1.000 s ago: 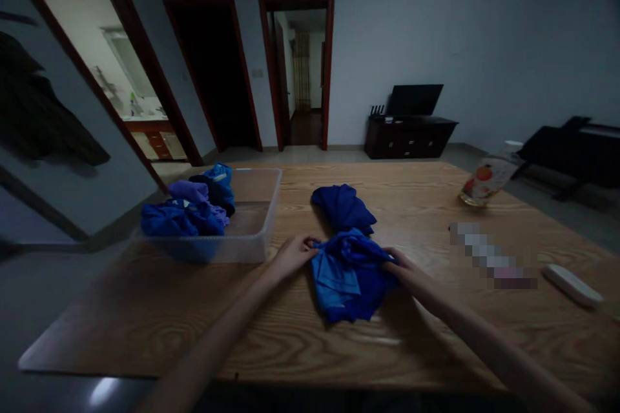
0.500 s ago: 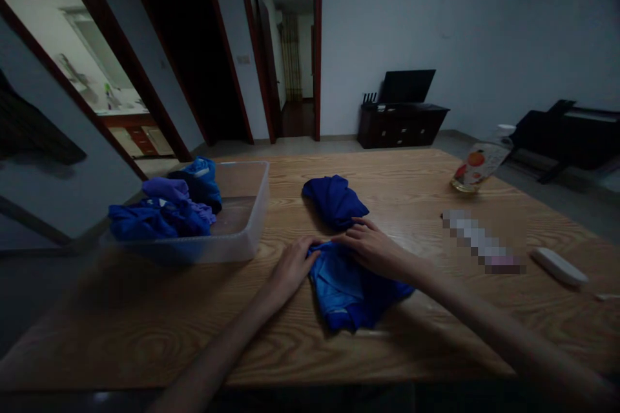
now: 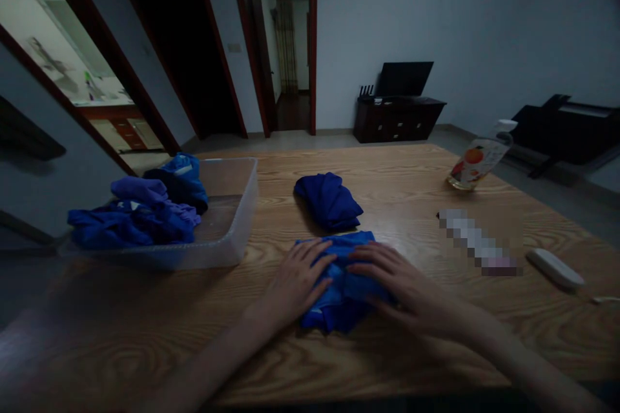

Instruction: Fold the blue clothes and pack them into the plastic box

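A blue garment (image 3: 339, 300) lies on the wooden table in front of me, partly folded, with lighter and darker blue areas. My left hand (image 3: 303, 274) rests on its left side, fingers stretched out over the cloth. On the right side of the same garment lies my right hand (image 3: 400, 277), its fingers spread and a little blurred. Just beyond is a dark blue folded garment (image 3: 327, 200), in a compact bundle that neither hand touches. What kind of clothing these are I cannot tell.
A clear plastic bin (image 3: 245, 213) on the left holds several crumpled blue, purple and dark clothes (image 3: 140, 213). Rightward on the wooden table (image 3: 271, 361) stand a bottle with fruit pictures (image 3: 475, 164), a pixelated long object (image 3: 477, 242) and a white oblong case (image 3: 555, 269).
Both hands have gone from pinching the garment's far edge to lying flat on it, nearer me. Its right part is drawn in, making it narrower. The view has shifted slightly.
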Demonstrator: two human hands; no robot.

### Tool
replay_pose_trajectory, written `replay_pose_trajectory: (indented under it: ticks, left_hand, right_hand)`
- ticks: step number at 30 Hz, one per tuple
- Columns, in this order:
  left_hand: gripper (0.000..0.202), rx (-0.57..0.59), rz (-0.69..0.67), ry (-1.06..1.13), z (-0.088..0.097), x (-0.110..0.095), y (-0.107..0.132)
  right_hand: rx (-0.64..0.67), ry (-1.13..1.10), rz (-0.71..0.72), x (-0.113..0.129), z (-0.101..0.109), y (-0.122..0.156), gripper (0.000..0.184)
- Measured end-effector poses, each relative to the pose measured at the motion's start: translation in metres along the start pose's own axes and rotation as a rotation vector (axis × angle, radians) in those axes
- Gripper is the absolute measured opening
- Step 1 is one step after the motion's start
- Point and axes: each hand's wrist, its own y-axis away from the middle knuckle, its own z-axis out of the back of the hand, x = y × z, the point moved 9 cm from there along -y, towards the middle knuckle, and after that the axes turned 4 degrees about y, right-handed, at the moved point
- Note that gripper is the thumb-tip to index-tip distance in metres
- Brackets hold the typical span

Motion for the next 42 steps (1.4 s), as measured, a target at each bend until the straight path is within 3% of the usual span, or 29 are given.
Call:
replay_pose_trajectory:
  ticks: [1,3,5,7,11,15,17,19,21,23,25,27,30,33,36,38,40,42]
  left_hand:
    - [0.054,0.070,-0.031,0.011,-0.009,-0.009,0.005]
    - [0.072,0.191,-0.059,0.059,-0.022,-0.018,0.017]
    - [0.087,0.266,-0.057,0.112,-0.028,-0.018,0.028]
    - [0.093,0.313,-0.068,0.135,-0.028,-0.018,0.035]
    - [0.091,0.327,-0.052,0.101,-0.026,-0.026,0.039]
    - [0.090,0.283,-0.024,0.120,-0.029,-0.046,0.046]
    - [0.093,0.283,0.013,0.128,-0.032,-0.056,0.053]
    - [0.097,0.299,-0.006,0.139,-0.032,-0.066,0.056]
    - [0.093,0.297,-0.074,0.136,-0.026,-0.072,0.051]
    - [0.085,0.286,-0.112,0.103,-0.018,-0.065,0.038]
    - [0.082,0.304,-0.102,0.065,-0.014,-0.049,0.025]
    - [0.082,0.328,-0.082,0.048,-0.015,-0.035,0.020]
    - [0.074,0.245,-0.049,0.030,-0.017,-0.031,0.036]
    - [0.074,0.161,-0.038,-0.038,-0.028,-0.043,0.074]
    - [0.072,0.090,-0.109,-0.148,-0.038,-0.060,0.109]
    - [0.050,-0.018,-0.186,-0.177,-0.032,-0.073,0.124]
    - [0.028,-0.085,-0.212,-0.119,-0.021,-0.080,0.129]
    - [0.019,-0.082,-0.121,0.019,-0.010,-0.074,0.122]
  right_hand:
    - [0.031,0.067,0.073,0.010,-0.011,-0.003,0.058]
    - [0.045,0.177,0.132,0.010,-0.024,-0.004,0.047]
    - [0.025,0.222,0.146,0.001,-0.025,0.000,0.025]
    - [0.024,0.221,0.158,-0.004,-0.017,0.005,0.024]
    - [0.021,0.229,0.133,-0.003,0.005,0.015,0.039]
    - [-0.010,0.322,0.124,-0.028,0.004,0.030,0.041]
    - [-0.032,0.401,0.102,-0.041,0.005,0.040,0.047]
    - [-0.057,0.491,0.032,-0.039,0.012,0.047,0.059]
    - [-0.085,0.530,-0.032,-0.014,0.017,0.051,0.065]
    - [-0.108,0.477,-0.035,0.032,0.011,0.052,0.059]
    - [-0.067,0.434,-0.079,0.071,-0.013,0.050,0.068]
    - [-0.132,0.459,-0.108,0.098,-0.037,0.047,0.078]
    - [-0.252,0.485,-0.221,0.099,-0.064,0.049,0.062]
    - [-0.292,0.449,-0.196,0.091,-0.072,0.055,0.038]
    - [-0.249,0.346,-0.103,0.092,-0.063,0.065,0.030]
    - [-0.224,0.215,-0.093,0.093,-0.051,0.071,0.028]
    - [-0.201,0.050,-0.118,0.091,-0.040,0.072,0.026]
    - [-0.170,-0.107,-0.197,0.080,-0.032,0.068,0.022]
